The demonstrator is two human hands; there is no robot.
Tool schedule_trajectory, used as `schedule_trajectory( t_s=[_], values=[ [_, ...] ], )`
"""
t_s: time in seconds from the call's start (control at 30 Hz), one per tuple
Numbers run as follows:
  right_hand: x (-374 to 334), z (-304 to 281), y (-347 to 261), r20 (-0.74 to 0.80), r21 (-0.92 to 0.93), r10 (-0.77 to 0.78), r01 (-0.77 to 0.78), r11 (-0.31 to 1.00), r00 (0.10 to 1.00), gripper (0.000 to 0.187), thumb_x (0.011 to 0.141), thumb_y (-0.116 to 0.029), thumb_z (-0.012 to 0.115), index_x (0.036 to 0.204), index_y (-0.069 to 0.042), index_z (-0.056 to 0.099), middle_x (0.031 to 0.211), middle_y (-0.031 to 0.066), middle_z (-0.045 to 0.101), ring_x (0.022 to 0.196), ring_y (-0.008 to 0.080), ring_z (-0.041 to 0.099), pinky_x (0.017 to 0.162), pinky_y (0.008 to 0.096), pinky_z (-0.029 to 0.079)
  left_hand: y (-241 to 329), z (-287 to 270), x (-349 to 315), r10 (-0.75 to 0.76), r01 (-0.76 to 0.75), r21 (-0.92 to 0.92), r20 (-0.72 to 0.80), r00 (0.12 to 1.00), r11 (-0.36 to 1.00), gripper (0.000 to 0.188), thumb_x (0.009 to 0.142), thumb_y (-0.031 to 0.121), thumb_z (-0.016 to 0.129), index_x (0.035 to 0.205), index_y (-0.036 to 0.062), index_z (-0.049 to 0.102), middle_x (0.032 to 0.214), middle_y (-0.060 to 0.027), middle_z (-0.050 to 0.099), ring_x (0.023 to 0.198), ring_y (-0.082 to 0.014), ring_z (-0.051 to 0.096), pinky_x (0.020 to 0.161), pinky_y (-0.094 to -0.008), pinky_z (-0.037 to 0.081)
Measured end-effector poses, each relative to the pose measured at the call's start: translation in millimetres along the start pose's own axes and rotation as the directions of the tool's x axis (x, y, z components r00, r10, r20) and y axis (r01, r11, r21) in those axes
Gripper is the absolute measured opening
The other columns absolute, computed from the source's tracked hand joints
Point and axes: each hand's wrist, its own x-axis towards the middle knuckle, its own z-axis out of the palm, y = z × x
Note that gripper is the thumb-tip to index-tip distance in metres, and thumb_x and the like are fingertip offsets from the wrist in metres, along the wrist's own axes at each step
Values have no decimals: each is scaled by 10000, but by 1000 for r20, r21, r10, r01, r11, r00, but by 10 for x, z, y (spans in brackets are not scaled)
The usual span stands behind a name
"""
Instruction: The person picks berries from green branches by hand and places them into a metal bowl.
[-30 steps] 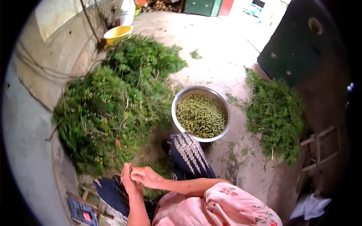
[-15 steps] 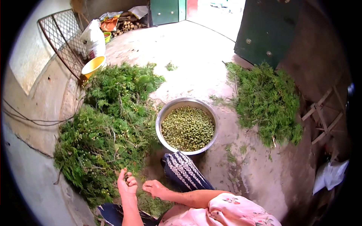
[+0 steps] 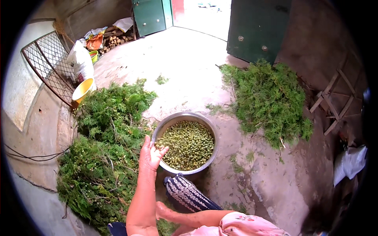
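A wide metal basin (image 3: 214,135) stands on the floor in front of me, holding a heap of small round green cones (image 3: 189,143). My left hand (image 3: 152,154) is at its left rim with fingers spread, and a blur of small green cones shows just beyond the fingertips, over the basin. Lower down, my right hand (image 3: 164,211) is near my knees, partly behind my left forearm; its fingers are hidden. On the left, beside my left arm, lies a large pile of cut evergreen branches (image 3: 96,173) with small cones among the foliage.
A second pile of green branches (image 3: 267,102) lies to the right. Behind the left pile are a yellow bucket (image 3: 82,90), a white sack (image 3: 81,61) and a metal mesh frame (image 3: 49,59). Green doors (image 3: 256,31) stand ajar at the back. A wooden folding frame (image 3: 334,98) is far right.
My left hand has moved up and right from beside the branches to the basin's rim, its fingers opening. My right hand has dropped lower, behind the left forearm. The view has shifted slightly.
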Motion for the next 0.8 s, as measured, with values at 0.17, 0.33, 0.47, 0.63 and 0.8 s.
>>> schedule_trajectory(
  t_s=[0.17,0.33,0.47,0.63,0.8],
  values=[
    [-4,-52,46,-43,39,56,-54,998,997,175,838,-72,460,860,-14,624,587,25,517,368,94,414,325,258,356,-37,143,9,13,-13,-24,-4,1000,1000,834,784,412,639,1335,-11,179,1376,-208,208,1260,-396,270,990,-553,317],
    [-5,-191,59,-73,-25,-46,45,999,996,153,854,-134,517,808,-1,577,610,12,509,436,85,442,370,236,375,-21,94,-479,152,-162,144,76,985,976,445,860,291,573,1151,-18,438,1224,-190,430,1080,-330,481,900,-464,442],
    [-130,-200,-229,49,-167,-124,131,977,991,184,871,-202,541,819,-27,559,647,1,486,533,78,472,452,237,434,105,-563,-1068,393,-377,354,28,919,856,212,888,151,524,1023,-6,569,956,-127,627,844,-209,614,783,-325,507],
    [-135,-180,-593,178,-25,-156,163,986,972,149,860,-189,555,880,-42,563,733,3,537,594,89,521,492,227,461,3,-1329,-1849,417,-353,639,55,907,684,413,632,-90,494,1033,-41,582,972,-103,631,960,-194,580,888,-288,429],
    [3,58,-521,341,400,2,-147,905,940,92,861,-113,558,858,-22,545,629,33,502,532,122,487,454,268,425,-329,-1779,-2285,318,-132,968,59,946,213,261,718,-22,583,968,47,611,940,-58,608,877,-151,562,809,-277,428]
  ],
)
